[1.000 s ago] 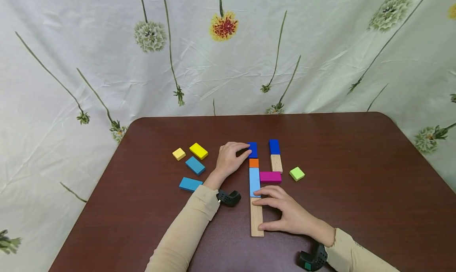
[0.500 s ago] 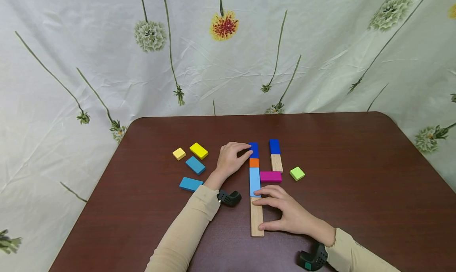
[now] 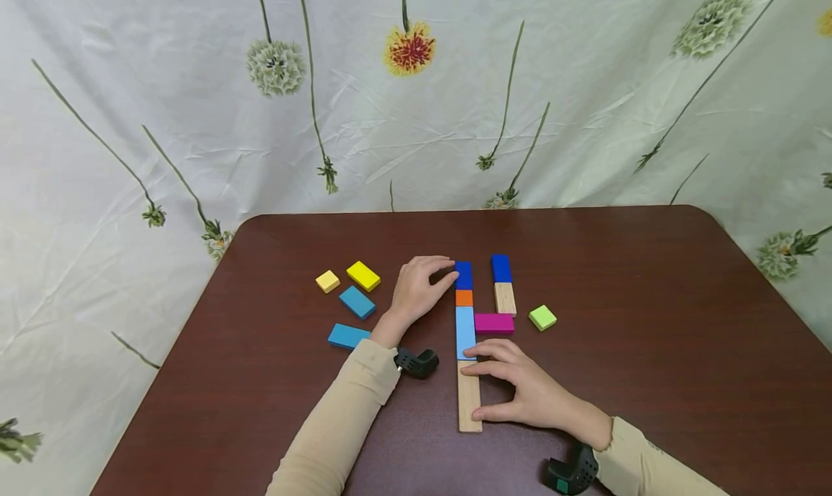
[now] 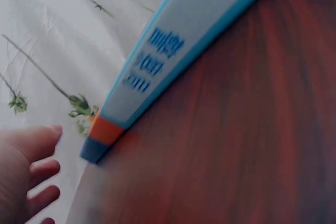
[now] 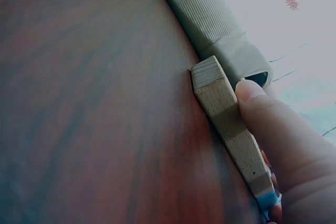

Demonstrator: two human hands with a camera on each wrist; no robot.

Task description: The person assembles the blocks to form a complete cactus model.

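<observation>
A straight row of blocks runs away from the person: a plain wooden block [image 3: 469, 402], a light blue block [image 3: 464, 326], an orange block [image 3: 464, 298] and a dark blue block [image 3: 464, 276]. My left hand [image 3: 419, 292] is beside the dark blue block, thumb and fingertips right at its left edge; the left wrist view shows the fingers loosely bent with nothing held. My right hand [image 3: 520, 388] rests along the near end of the row. Its thumb touches the wooden block [image 5: 231, 124], and its extended fingertips overlap the joint with the light blue block.
A magenta block [image 3: 494, 324] adjoins the row's right side, with a short wooden block [image 3: 504, 298] and another dark blue block [image 3: 501, 268] beyond it. A green block [image 3: 542, 317] is farther right. Left lie two yellow blocks [image 3: 363, 276] and two blue blocks [image 3: 357, 302].
My left hand has drawn slightly left from the dark blue block, which shows more of its top. My right hand and the other blocks look the same.
</observation>
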